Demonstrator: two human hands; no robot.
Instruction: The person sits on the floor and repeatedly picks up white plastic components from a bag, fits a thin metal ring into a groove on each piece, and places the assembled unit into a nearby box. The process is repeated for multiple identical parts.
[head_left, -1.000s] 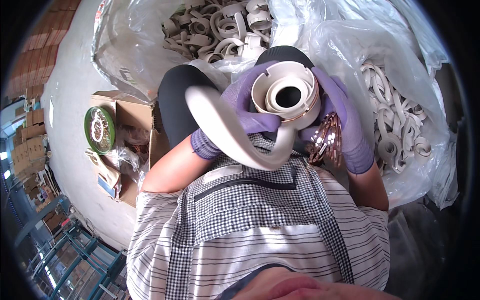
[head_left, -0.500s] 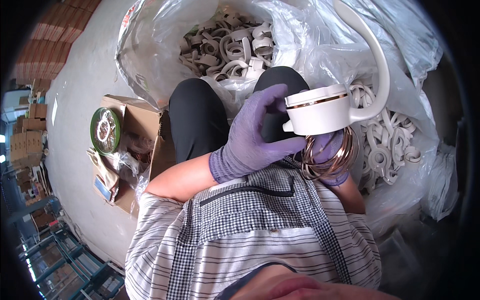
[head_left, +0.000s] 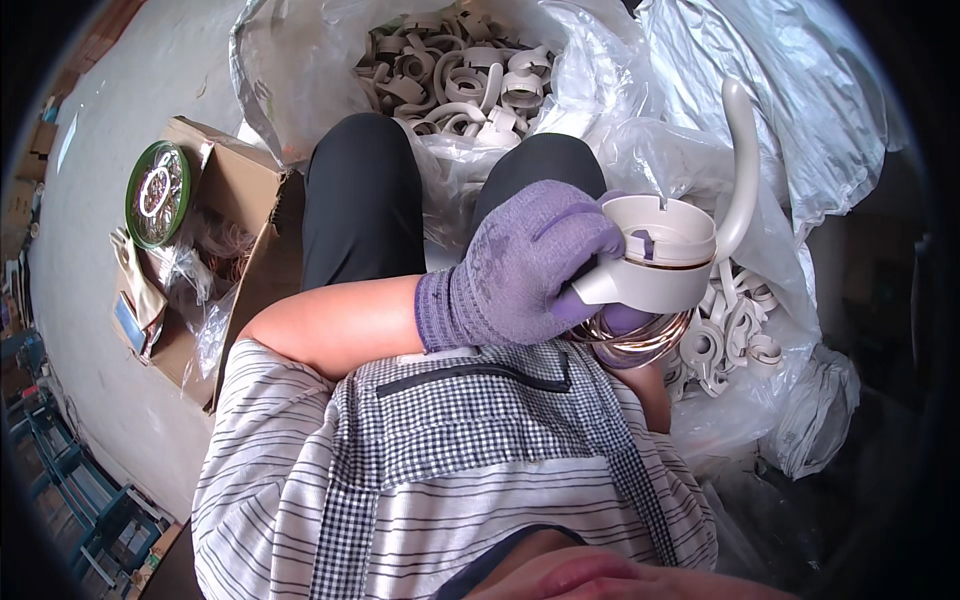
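Observation:
In front of my lap is a white plastic collar (head_left: pixel 665 285) with a short spout, a tall curved handle and a thin copper-coloured band below its rim. My left hand (head_left: pixel 535 265), in a purple knit glove, is closed on the spout side of it, fingers curled and thumb under the spout. My right hand (head_left: pixel 628 322), gloved the same, is beneath and mostly hidden by the collar; a bit of purple shows inside the collar's opening. A bunch of thin copper-coloured rings (head_left: pixel 640 345) loops around the right hand below the collar.
Ahead of my knees a large clear plastic bag (head_left: pixel 290 90) holds many greyish collars with handles (head_left: pixel 465 85). More white collars (head_left: pixel 715 335) lie in a bag at the right. At left stands a cardboard box (head_left: pixel 235 200) with a green-rimmed round tray (head_left: pixel 158 195), plastic wrap and a pale glove (head_left: pixel 138 280).
My left hand, open beside the collar before, has closed on its spout side. The collar has tilted so its open top shows, and sits lower. The view has shifted.

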